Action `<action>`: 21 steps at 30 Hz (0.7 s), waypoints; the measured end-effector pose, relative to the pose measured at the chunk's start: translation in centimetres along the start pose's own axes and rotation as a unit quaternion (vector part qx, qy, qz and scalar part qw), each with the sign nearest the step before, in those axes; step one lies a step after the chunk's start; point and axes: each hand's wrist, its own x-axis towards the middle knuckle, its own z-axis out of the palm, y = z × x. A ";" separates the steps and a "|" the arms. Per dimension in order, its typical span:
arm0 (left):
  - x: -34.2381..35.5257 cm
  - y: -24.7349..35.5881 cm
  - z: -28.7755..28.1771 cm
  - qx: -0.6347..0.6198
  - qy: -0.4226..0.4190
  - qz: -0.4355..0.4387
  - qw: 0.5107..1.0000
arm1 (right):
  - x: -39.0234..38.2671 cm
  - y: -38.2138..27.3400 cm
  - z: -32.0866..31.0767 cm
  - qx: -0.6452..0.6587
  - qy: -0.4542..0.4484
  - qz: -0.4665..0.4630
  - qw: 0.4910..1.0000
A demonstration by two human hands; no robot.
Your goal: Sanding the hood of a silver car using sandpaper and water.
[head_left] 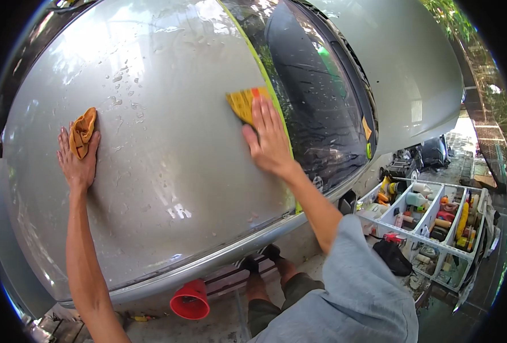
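My left hand (77, 163) rests on the silver-grey car roof (168, 137) at the left. It holds a crumpled orange-brown cloth (83, 132) between thumb and fingers, and the cloth hides some fingertips. Farther right, my right hand (272, 140) presses a yellow printed sheet (242, 104), which looks like sandpaper, against the roof with its fingers flat and together. That sheet has an orange-red patch and lies close to the windshield edge. A yellow-green tape strip (263, 71) runs along this edge. Water drops and wet streaks cover parts of the roof, mostly around the left hand.
Beyond the tape are the dark wet windshield (316, 86) and the grey hood (402, 63). Below the roof's near edge stands a red bucket (189, 300), beside my feet. A white divided shelf unit (436, 228) full of bottles and tools is at the right.
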 end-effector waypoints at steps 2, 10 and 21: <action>-0.1 -1.1 -0.4 0.005 0.006 -0.006 1.000 | -6.0 -1.3 0.1 0.002 -0.008 -0.008 1.000; -0.1 -0.8 -0.4 0.006 0.005 0.001 1.000 | 0.0 0.7 0.6 -0.035 -0.022 -0.022 0.999; -0.7 -0.7 -1.2 -0.011 0.021 0.013 1.000 | 2.5 2.5 0.3 -0.025 -0.030 -0.070 0.997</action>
